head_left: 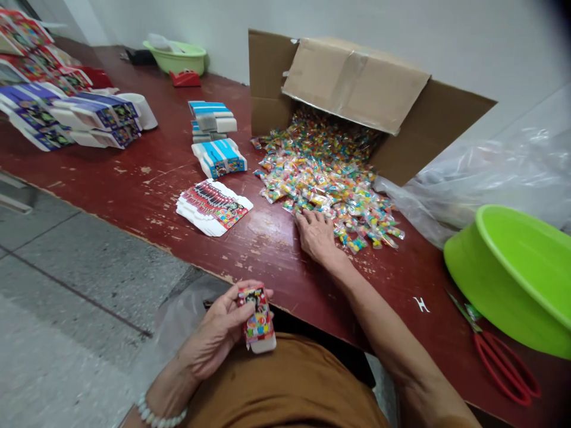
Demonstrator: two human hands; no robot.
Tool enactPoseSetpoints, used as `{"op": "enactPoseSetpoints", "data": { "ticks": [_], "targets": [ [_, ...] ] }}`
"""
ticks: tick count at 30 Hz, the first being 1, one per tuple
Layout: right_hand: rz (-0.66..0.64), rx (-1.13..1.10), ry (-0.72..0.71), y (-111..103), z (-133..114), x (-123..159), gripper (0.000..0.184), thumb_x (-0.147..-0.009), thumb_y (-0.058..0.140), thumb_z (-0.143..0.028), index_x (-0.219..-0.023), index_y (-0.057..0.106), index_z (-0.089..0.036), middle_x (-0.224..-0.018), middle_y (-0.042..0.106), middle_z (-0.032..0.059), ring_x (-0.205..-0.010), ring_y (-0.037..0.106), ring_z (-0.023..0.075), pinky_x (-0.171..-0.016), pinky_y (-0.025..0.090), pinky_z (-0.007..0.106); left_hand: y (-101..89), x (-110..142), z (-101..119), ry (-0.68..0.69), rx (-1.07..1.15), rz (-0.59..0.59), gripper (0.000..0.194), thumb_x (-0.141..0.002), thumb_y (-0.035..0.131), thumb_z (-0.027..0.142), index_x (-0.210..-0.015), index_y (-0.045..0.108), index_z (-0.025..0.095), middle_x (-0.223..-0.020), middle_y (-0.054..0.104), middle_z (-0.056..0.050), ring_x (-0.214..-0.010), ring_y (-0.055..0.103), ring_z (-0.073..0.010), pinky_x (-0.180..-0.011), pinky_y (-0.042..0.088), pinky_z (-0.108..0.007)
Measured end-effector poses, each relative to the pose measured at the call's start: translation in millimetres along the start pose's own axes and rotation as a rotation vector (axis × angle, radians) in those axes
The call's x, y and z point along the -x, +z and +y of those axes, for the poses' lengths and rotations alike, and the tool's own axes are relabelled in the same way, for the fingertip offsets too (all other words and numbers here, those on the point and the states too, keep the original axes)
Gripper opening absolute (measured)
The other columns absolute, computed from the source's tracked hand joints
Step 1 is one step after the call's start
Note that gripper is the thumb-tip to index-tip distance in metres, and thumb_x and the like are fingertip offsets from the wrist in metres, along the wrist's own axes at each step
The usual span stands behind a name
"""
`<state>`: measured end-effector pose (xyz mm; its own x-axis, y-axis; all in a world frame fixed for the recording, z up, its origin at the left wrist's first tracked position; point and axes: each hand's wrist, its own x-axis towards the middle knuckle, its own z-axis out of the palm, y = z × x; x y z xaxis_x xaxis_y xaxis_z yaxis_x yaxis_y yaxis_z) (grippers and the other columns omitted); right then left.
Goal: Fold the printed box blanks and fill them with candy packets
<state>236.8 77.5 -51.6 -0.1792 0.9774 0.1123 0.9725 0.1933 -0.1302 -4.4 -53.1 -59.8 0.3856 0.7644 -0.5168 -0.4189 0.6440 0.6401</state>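
My left hand (227, 324) is closed around a small red printed candy box (259, 321), thumb across its front, above my lap. The box's pale end flap points down toward me. My right hand (316, 236) reaches across the table to the near edge of a heap of small clear candy packets (321, 178). Its fingers are apart and touch the packets; I see none gripped in them. Left of that hand lies a fanned stack of flat red cartons (214, 206).
Packets spill from a tipped cardboard box (357, 77). Bundled blue cartons (219, 157) and purple cartons (98, 116) stand leftward. A green basin (464, 255), red-handled scissors (502, 362) and plastic sheeting (495, 166) are at right. The table's edge (178, 257) runs in front of me.
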Motion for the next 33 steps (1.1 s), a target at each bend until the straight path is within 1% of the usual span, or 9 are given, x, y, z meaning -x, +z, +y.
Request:
{"op": "enactPoseSetpoints", "data": {
  "ticks": [3, 6, 9, 14, 17, 21, 24, 28, 33],
  "targets": [
    [-0.087, 0.141, -0.045, 3, 8, -3, 0.048, -0.101, 0.034, -0.01, -0.143, 0.056, -0.017, -0.138, 0.062, 0.019, -0.121, 0.051, 0.0339, -0.098, 0.037, 0.048, -20.3, 7, -3, -0.007, -0.132, 0.015, 0.038, -0.069, 0.091, 0.027, -0.101, 0.071, 0.019, -0.092, 0.076, -0.006, -0.077, 0.071, -0.0189, -0.074, 0.059, -0.031],
    [-0.08, 0.166, -0.07, 3, 8, -3, 0.047, -0.102, 0.033, -0.012, -0.142, 0.058, -0.017, -0.126, 0.066, 0.02, -0.115, 0.053, 0.0338, -0.095, 0.037, 0.046, -39.1, 11, 11, 0.008, -0.358, 0.008, 0.039, -0.063, 0.093, 0.025, -0.096, 0.074, 0.018, -0.086, 0.076, -0.004, -0.077, 0.069, -0.0189, -0.071, 0.055, -0.027],
    [-0.098, 0.107, -0.066, 2, 11, -4, 0.041, -0.101, 0.042, -0.019, -0.138, 0.061, -0.015, -0.123, 0.066, 0.0201, -0.112, 0.054, 0.0336, -0.091, 0.039, 0.042, -55.0, 14, 29, -0.107, -0.61, -0.142, 0.037, -0.063, 0.09, 0.026, -0.097, 0.079, 0.019, -0.083, 0.077, -0.004, -0.073, 0.068, -0.0196, -0.065, 0.051, -0.025],
    [-0.206, -0.025, -0.195, -6, 21, -4, 0.019, -0.093, 0.059, -0.022, -0.102, 0.072, -0.012, -0.106, 0.069, 0.0168, -0.099, 0.061, 0.0274, -0.086, 0.042, 0.035, -66.9, 21, 32, -0.269, -0.769, -0.333, 0.021, -0.065, 0.086, 0.025, -0.079, 0.072, 0.021, -0.07, 0.067, 0.002, -0.06, 0.059, -0.0145, -0.052, 0.045, -0.021],
    [-0.182, -0.226, -0.189, -15, 15, 5, 0.013, -0.085, 0.061, -0.014, -0.096, 0.069, -0.013, -0.086, 0.068, 0.0086, -0.08, 0.061, 0.0201, -0.076, 0.044, 0.03, -60.1, 22, 28, -0.223, -0.657, -0.294, 0.029, -0.075, 0.081, 0.032, -0.097, 0.066, 0.021, -0.085, 0.073, -0.002, -0.069, 0.066, -0.016, -0.057, 0.048, -0.021],
    [-0.1, -0.918, -0.176, -21, -21, 29, 0.045, -0.086, 0.063, -0.024, -0.13, 0.056, -0.017, -0.084, 0.064, 0.0002, -0.069, 0.057, 0.0144, -0.064, 0.045, 0.026, -41.9, 20, 24, 0.014, -0.449, -0.137, 0.035, -0.081, 0.075, 0.034, -0.107, 0.055, 0.021, -0.083, 0.071, -0.003, -0.058, 0.068, -0.015, -0.055, 0.051, -0.023],
    [-0.148, -1.246, -0.199, -17, -58, 47, 0.028, -0.092, 0.059, -0.031, -0.116, 0.063, -0.018, -0.078, 0.06, -0.0012, -0.068, 0.056, 0.0128, -0.066, 0.047, 0.026, -27.7, 18, 20, 0.081, -0.381, -0.079, 0.045, -0.08, 0.074, 0.031, -0.118, 0.051, 0.023, -0.082, 0.069, 0.0, -0.052, 0.064, -0.014, -0.048, 0.052, -0.024],
    [0.018, -1.254, -0.146, -8, -91, 61, 0.01, -0.089, 0.061, -0.026, -0.095, 0.066, -0.02, -0.085, 0.064, 0.0015, -0.075, 0.058, 0.0139, -0.07, 0.049, 0.027, -10.3, 19, 15, 0.086, -0.367, -0.056, 0.065, -0.079, 0.073, 0.03, -0.136, 0.043, 0.024, -0.082, 0.069, -0.001, -0.053, 0.061, -0.0129, -0.039, 0.045, -0.018],
    [0.183, -1.074, -0.233, -6, -95, 72, 0.006, -0.089, 0.063, -0.02, -0.089, 0.069, -0.02, -0.086, 0.07, 0.004, -0.078, 0.061, 0.0165, -0.077, 0.048, 0.032, 7.4, 20, 15, 0.103, -0.318, -0.05, 0.064, -0.075, 0.073, 0.029, -0.132, 0.046, 0.022, -0.076, 0.068, 0.0, -0.049, 0.06, -0.0116, -0.034, 0.036, -0.014]
  ]
}}
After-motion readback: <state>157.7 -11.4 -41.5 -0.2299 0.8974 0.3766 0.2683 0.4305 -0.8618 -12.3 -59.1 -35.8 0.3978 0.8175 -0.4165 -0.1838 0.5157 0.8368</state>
